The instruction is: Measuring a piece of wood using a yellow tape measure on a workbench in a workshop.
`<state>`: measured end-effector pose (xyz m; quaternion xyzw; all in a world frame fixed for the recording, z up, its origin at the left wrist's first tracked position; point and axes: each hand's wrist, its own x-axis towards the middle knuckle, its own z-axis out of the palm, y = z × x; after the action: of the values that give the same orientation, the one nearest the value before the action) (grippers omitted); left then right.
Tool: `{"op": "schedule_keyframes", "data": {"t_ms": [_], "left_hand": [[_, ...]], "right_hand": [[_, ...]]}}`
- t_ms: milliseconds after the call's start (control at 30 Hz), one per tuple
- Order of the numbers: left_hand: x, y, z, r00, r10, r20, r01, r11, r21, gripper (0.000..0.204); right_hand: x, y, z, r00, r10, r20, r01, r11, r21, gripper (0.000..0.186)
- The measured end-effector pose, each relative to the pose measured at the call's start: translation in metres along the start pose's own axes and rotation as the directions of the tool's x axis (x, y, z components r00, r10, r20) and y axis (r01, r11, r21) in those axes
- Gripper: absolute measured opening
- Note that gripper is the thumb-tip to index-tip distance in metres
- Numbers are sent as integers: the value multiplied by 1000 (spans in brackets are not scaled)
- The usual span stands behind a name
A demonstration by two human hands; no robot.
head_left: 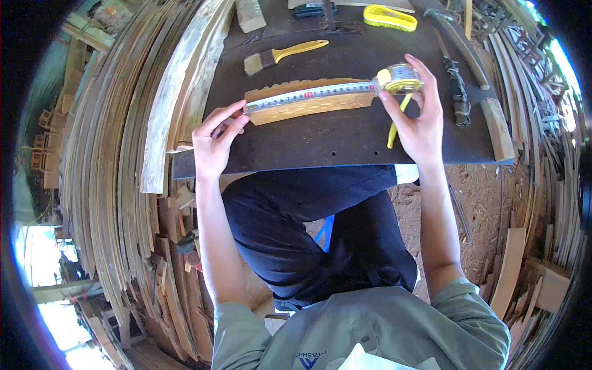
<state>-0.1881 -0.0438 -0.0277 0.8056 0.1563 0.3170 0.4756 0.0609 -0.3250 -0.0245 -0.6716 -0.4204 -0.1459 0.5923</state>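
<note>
A tape measure (399,79) with a clear and yellow case is in my right hand (422,110), thumb and fingers round the case. Its white blade (296,95) runs leftward along a short piece of wood (308,110) with a wavy far edge, lying on the dark tabletop (290,145). At the wood's left end, my left hand (216,132) pinches the blade's tip between thumb and fingers. Just left of my right wrist, a thin yellow-green stick-like thing (398,123) lies on the table, partly covered by the hand and tape case; its kind I cannot make out.
Beyond the wood lies a paintbrush (280,57) with a yellow handle. Farther back are a yellow scrubbing brush (390,18) and a wood block (250,15). A tool with a black-wrapped handle (457,92) lies right. Long boards (114,142) are stacked at left.
</note>
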Motion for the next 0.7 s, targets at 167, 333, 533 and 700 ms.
{"op": "schedule_keyframes", "data": {"t_ms": [167, 333, 533, 700], "left_hand": [[-4, 1, -1, 1000, -21, -12, 21, 999, -34, 36], [-3, 5, 0, 1000, -14, 7, 14, 1000, -22, 34], [-3, 2, -2, 999, -37, -1, 36, 999, -31, 32], [-2, 1, 0, 999, -37, 14, 38, 998, -54, 32]], "right_hand": [[-3, -1, 3, 1000, 12, 29, -12, 1000, 0, 69], [-1, -2, 1, 999, 4, 33, -5, 1000, 29, 71], [-2, -3, 2, 999, -21, 44, 20, 1000, 21, 74], [-3, -2, -1, 999, -18, 39, 19, 1000, -25, 77]]}}
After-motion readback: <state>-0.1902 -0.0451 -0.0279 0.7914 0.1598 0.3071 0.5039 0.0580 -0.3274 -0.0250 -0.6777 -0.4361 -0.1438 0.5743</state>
